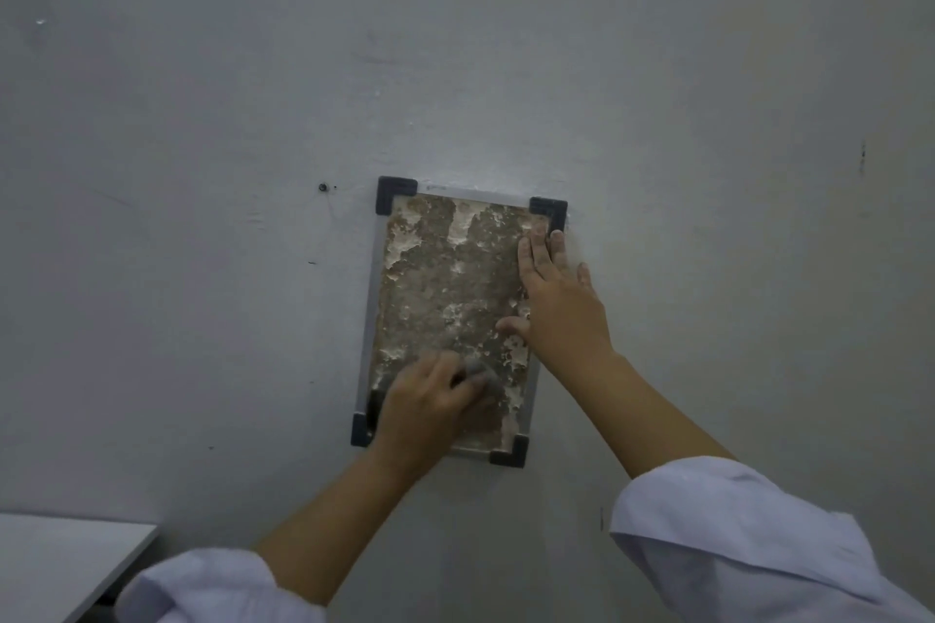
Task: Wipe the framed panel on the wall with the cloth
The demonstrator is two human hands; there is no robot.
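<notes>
Cloth [478, 372] in left hand [425, 407], panel [445, 288] bottom edge.

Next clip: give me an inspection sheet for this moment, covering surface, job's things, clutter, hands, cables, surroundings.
Surface: grey painted wall, scuffed, with small marks.
Job's things: framed panel fixed upright on the wall, dark corner caps, brown face with pale patches; grey cloth pressed on its lower part.
Clutter: small screw or hole in the wall left of the panel.
Hands: left hand grips the cloth on the panel's lower part; right hand lies flat, fingers straight, on the panel's right edge.
Cables: nothing seen.
Surroundings: white tabletop corner at lower left; white sleeves on both arms.
</notes>
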